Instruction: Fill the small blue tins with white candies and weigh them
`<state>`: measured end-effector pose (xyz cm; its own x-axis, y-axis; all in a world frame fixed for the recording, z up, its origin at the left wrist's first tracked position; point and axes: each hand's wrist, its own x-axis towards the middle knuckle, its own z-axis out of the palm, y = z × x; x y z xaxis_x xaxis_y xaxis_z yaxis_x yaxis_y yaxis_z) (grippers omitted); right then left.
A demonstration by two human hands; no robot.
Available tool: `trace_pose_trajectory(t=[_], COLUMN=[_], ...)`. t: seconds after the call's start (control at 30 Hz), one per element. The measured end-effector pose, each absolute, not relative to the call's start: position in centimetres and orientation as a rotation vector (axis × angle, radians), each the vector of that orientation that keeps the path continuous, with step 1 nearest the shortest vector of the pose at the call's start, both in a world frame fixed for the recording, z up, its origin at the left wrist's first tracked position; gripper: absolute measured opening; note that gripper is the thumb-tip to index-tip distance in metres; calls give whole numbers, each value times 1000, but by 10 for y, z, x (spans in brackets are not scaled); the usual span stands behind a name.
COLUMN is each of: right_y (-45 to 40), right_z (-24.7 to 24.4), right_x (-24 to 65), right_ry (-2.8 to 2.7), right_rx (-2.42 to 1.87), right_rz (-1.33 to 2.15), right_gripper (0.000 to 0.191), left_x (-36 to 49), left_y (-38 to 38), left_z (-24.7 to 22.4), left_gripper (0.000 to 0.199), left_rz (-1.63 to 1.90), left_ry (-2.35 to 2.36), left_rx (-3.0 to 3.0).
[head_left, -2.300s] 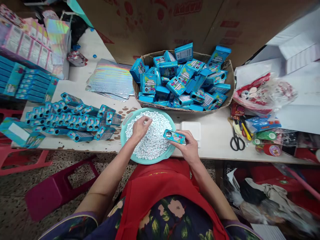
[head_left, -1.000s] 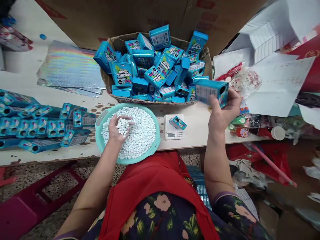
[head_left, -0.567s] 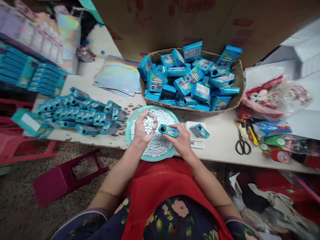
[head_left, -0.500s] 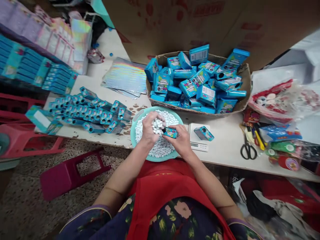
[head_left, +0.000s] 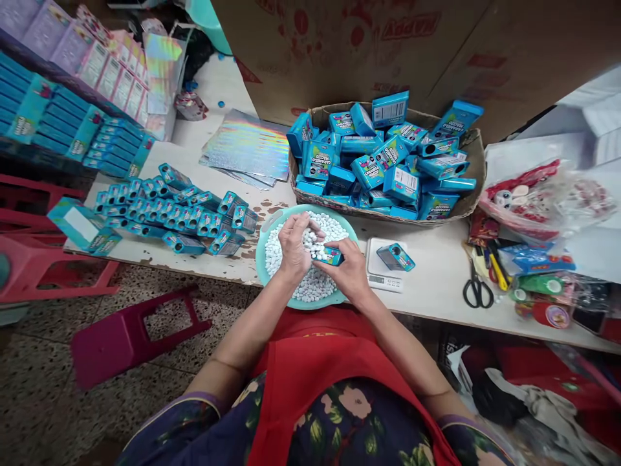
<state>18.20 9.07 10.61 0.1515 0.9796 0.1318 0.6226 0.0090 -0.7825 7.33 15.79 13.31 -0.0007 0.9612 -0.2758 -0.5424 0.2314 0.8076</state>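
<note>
The left hand [head_left: 295, 246] cups small round white pellets [head_left: 314, 247] over the left end of the blue printed rectangular carton [head_left: 334, 256] clasped in the right hand [head_left: 354, 268].

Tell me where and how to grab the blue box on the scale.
Probably pinch the blue box across its two broad faces, coming from above: it seems to stand on the scale with its holed end up, so that grip leaves the opening uncovered.
</note>
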Motion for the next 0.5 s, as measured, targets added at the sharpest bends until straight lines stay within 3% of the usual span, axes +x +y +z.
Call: trace_pose_trajectory(t=[0.5], right_y=[90], right_z=[111], right_x=[181], right_ry=[-1479], right_rx=[-1721], right_rz=[651], right_gripper=[32], left_x=[78], left_y=[158], left_z=[134], left_gripper=[30], left_rz=[1255], left_ry=[1001], left_rx=[703])
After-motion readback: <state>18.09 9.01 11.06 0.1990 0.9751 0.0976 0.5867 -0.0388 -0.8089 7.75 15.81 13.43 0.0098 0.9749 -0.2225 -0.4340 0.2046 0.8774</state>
